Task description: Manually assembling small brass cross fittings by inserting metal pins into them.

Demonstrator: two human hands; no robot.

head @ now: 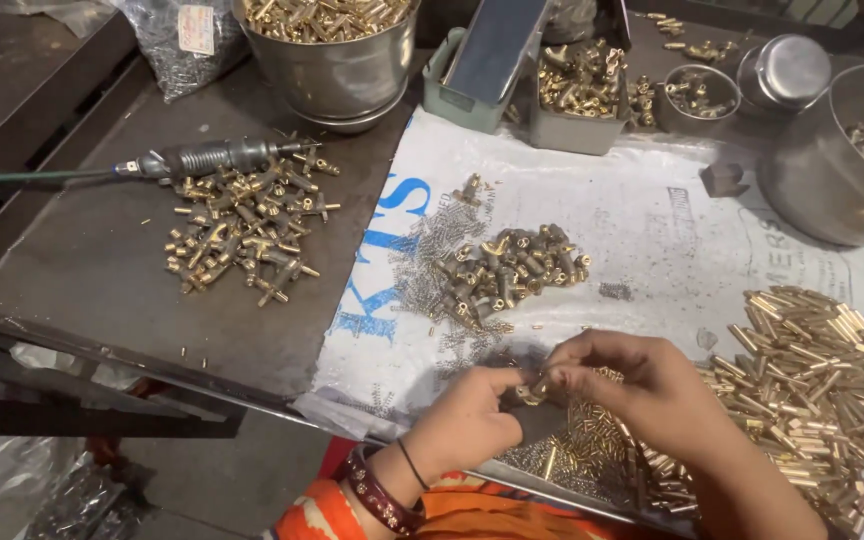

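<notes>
Golden brass fittings (pixel 535 388), white blue-lettered sack (pixel 652 240)

Bare sack (pixel 652 230) lies open between the fittings heap (pixel 497 270) and brass tubes (pixel 812 370); bowls (pixel 832 150) block the far edge.

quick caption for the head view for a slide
Left hand and right hand pinch a small brass fitting amid brass part piles.

a workshop: brass fittings (pixel 244 222) heaped on a metal bench (pixel 102 260).
</notes>
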